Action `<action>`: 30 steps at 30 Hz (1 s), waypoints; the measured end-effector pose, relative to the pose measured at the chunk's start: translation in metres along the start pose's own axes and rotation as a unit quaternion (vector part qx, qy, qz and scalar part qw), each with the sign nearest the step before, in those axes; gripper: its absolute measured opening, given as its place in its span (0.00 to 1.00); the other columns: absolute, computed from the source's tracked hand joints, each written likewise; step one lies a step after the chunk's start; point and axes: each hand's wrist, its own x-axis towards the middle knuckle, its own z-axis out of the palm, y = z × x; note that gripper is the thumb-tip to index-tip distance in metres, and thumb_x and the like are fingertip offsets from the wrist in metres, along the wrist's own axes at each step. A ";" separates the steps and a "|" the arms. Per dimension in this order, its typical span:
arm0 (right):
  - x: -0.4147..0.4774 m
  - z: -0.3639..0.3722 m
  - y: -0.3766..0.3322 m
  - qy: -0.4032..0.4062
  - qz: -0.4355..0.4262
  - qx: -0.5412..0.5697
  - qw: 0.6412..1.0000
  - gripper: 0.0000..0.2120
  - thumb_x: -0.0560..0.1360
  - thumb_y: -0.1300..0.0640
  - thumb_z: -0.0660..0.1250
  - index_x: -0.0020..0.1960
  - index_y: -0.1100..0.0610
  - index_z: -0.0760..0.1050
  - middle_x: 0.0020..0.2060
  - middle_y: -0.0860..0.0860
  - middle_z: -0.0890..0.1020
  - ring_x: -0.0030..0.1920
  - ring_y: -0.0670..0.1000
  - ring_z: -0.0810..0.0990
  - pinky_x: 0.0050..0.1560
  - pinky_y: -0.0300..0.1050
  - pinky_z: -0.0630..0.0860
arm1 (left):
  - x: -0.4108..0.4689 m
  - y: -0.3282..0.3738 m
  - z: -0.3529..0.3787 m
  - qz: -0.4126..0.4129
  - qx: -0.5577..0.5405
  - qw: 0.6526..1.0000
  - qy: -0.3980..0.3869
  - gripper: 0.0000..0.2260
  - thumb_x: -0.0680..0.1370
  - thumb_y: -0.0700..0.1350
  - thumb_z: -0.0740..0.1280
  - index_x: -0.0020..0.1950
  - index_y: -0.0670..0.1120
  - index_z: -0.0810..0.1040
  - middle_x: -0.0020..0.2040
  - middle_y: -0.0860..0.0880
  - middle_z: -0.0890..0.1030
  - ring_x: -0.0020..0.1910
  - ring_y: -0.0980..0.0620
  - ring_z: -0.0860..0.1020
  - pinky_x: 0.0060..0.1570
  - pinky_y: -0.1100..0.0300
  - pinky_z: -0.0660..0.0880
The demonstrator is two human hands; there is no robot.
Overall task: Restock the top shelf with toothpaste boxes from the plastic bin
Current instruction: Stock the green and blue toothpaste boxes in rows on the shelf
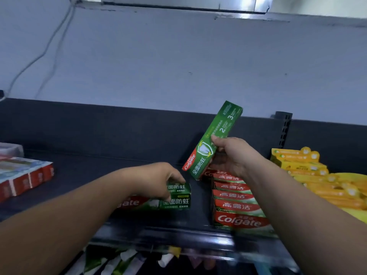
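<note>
Colgate box [220, 128] in right hand [234, 157]

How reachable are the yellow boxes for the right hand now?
Probably yes to touch, not grasp: nothing stands between the right hand and the yellow boxes, but it holds a green box.

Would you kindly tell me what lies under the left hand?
Two stacked green boxes on the shelf; the left hand grips the upper one. Its forearm covers their left ends.
</note>
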 end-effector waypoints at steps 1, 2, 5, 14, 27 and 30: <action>-0.001 0.001 0.002 0.010 0.000 0.003 1.000 0.08 0.77 0.56 0.67 0.53 0.59 0.77 0.35 0.53 0.86 0.39 0.56 0.85 0.40 0.53 0.80 | 0.002 0.001 0.003 0.016 0.003 1.000 -0.012 0.28 0.69 0.41 0.74 0.67 0.56 0.74 0.56 0.57 0.81 0.54 0.57 0.79 0.59 0.57 0.74; -0.002 0.002 0.004 0.021 0.000 0.004 1.000 0.09 0.77 0.56 0.68 0.54 0.59 0.77 0.37 0.54 0.86 0.40 0.57 0.85 0.41 0.54 0.80 | 0.004 0.002 0.005 0.033 0.003 0.999 -0.022 0.28 0.69 0.42 0.75 0.67 0.56 0.74 0.56 0.58 0.80 0.54 0.58 0.78 0.60 0.58 0.74; -0.006 0.004 0.007 0.052 0.004 -0.001 0.999 0.10 0.76 0.55 0.68 0.55 0.60 0.77 0.40 0.55 0.86 0.43 0.57 0.85 0.41 0.55 0.80 | 0.009 0.011 0.011 0.074 -0.016 0.996 -0.051 0.28 0.69 0.44 0.75 0.68 0.55 0.74 0.55 0.62 0.78 0.53 0.62 0.76 0.59 0.64 0.71; -0.016 0.002 0.008 0.060 0.035 0.020 0.997 0.10 0.77 0.54 0.67 0.54 0.58 0.77 0.45 0.55 0.84 0.47 0.57 0.84 0.48 0.57 0.79 | 0.016 0.004 -0.009 0.055 -0.090 0.992 -0.075 0.14 0.68 0.58 0.74 0.48 0.53 0.82 0.41 0.55 0.83 0.40 0.58 0.79 0.43 0.62 0.74; -0.014 0.036 -0.005 0.006 0.120 0.042 0.992 0.24 0.75 0.45 0.68 0.61 0.62 0.71 0.62 0.62 0.76 0.55 0.62 0.79 0.43 0.54 0.81 | 0.021 -0.023 -0.035 0.007 -0.294 0.942 0.161 0.21 0.69 0.47 0.76 0.58 0.54 0.73 0.51 0.55 0.79 0.45 0.59 0.79 0.37 0.67 0.73; -0.004 0.012 -0.014 0.118 0.067 0.070 0.988 0.28 0.77 0.49 0.67 0.72 0.58 0.62 0.72 0.60 0.64 0.65 0.66 0.70 0.45 0.57 0.78 | 0.014 -0.042 -0.048 -0.039 -0.419 0.901 0.104 0.15 0.73 0.42 0.73 0.57 0.53 0.76 0.53 0.50 0.79 0.47 0.53 0.80 0.35 0.63 0.77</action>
